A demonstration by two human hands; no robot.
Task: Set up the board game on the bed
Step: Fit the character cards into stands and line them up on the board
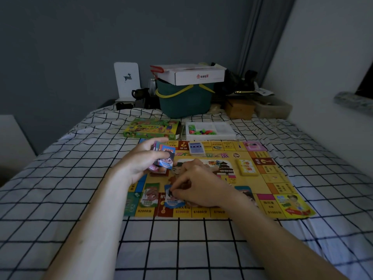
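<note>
A person's two bare arms reach over a game board (268, 190) spread flat on a bed (60, 178) covered in a white sheet with a dark grid. The left hand (141, 158) is raised just above the board's left edge, its fingers curled round a fanned stack of play money (164, 156). The right hand (198, 184) rests low on the board, thumb and fingertips pinched on a blue note (171, 199) lying near the front edge, just beside a green note (150, 196). A blue deck of cards (196, 148) sits near the board's far edge and a yellow deck (247, 167) towards its right side. Beyond the board lie the green game box (151, 128) and a white tray (210, 128) holding small coloured pieces. At the head of the bed stands a dark green basket (185, 102) with a white carton (193, 74) on top
</note>
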